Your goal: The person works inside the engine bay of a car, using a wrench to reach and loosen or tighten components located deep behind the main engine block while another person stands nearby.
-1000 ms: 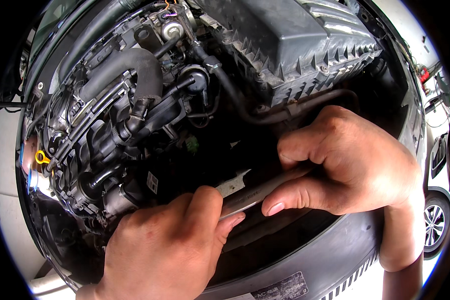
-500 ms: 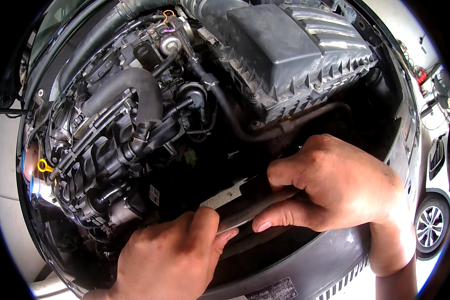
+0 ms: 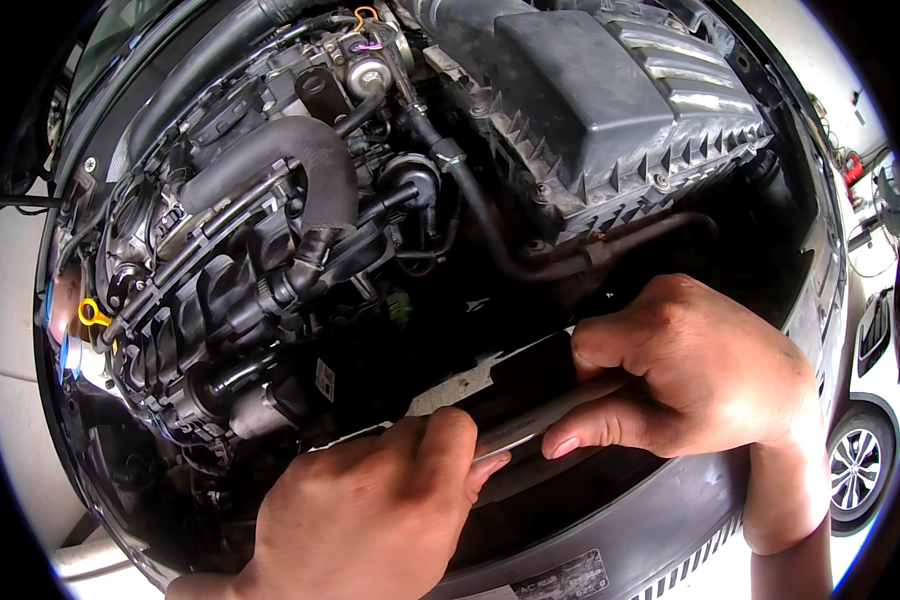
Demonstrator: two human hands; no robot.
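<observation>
Bar [image 3: 520, 428]: both ends hidden from you, one in your left hand [image 3: 370, 500], the other in your right hand [image 3: 695, 375]. Your left fingers [image 3: 448, 440]: tips curled out of sight. Left forearm [image 3: 205, 586], right forearm [image 3: 790, 565]: cut off, near edge. Green piece [image 3: 400, 308], amid shadow: too dim to identify. Label [image 3: 565, 577], near side: partly cut off, print unreadable. Car [image 3: 862, 385], far right: cut off.

Between the engine [image 3: 220, 285] and the front panel [image 3: 660, 515], I have a dark gap [image 3: 435, 345] to reach into. The hose [image 3: 560, 268] and black box [image 3: 590, 90] crowd its far side; the metal bar [image 3: 540, 420] joining my left hand [image 3: 370, 510] and right hand [image 3: 695, 375] crosses nearer me.
</observation>
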